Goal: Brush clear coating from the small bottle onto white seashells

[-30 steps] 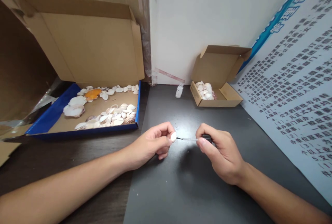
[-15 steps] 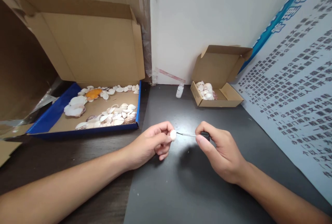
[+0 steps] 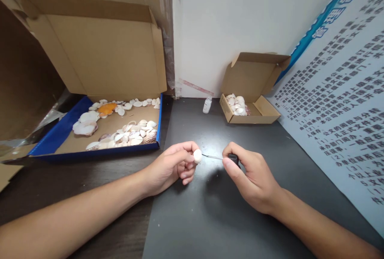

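Head-worn camera looks forward and down, close over the table (image 3: 210, 219).

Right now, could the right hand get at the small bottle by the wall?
Probably yes, but not freely: the right hand is pinching a brush. The dark mat between it and the bottle lies bare.

Matt dark table (image 3: 216, 219); brown cardboard box (image 3: 253, 77); chalky white shell (image 3: 197, 156).
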Demonstrator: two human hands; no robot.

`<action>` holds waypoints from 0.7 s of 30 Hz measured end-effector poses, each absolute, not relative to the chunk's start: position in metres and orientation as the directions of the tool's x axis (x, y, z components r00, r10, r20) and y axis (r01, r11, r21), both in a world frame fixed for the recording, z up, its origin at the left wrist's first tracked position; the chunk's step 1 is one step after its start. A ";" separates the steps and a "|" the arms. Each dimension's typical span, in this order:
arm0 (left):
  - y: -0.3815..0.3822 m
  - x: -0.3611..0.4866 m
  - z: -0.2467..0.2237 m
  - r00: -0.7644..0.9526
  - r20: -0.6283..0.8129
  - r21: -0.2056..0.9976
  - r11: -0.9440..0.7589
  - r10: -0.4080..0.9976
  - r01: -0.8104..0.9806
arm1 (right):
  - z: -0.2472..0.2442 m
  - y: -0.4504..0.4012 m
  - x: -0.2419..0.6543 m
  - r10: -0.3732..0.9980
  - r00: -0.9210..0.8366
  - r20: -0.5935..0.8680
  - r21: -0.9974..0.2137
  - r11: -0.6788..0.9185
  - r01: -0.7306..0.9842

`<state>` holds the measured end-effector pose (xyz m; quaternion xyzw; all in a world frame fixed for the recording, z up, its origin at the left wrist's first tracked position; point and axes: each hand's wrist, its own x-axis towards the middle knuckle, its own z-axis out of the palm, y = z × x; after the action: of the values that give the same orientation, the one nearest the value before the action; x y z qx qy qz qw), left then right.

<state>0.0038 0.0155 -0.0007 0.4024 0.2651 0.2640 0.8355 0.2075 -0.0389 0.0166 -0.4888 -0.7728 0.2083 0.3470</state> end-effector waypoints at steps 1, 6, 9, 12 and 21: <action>0.015 0.004 -0.001 0.719 -0.231 0.811 0.538 0.655 -0.230 | 0.016 -0.039 0.208 0.895 -0.302 0.327 -0.671 0.445 0.593; 0.015 0.005 -0.002 0.715 -0.220 0.815 0.528 0.663 -0.239 | 0.015 -0.041 0.209 0.877 -0.358 0.321 -0.726 0.470 0.501; 0.015 0.005 -0.002 0.723 -0.208 0.818 0.522 0.658 -0.240 | 0.016 -0.040 0.209 0.878 -0.353 0.323 -0.727 0.469 0.501; 0.014 0.004 -0.001 0.723 -0.211 0.820 0.522 0.658 -0.236 | 0.016 -0.040 0.209 0.882 -0.358 0.307 -0.718 0.462 0.521; 0.014 0.003 -0.002 0.718 -0.226 0.823 0.524 0.658 -0.220 | 0.019 -0.038 0.207 0.912 -0.249 0.327 -0.652 0.408 0.638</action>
<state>0.0031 0.0143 -0.0018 0.4102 0.2665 0.2641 0.8312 0.2066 -0.0381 0.0192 -0.5066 -0.7650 0.1979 0.3450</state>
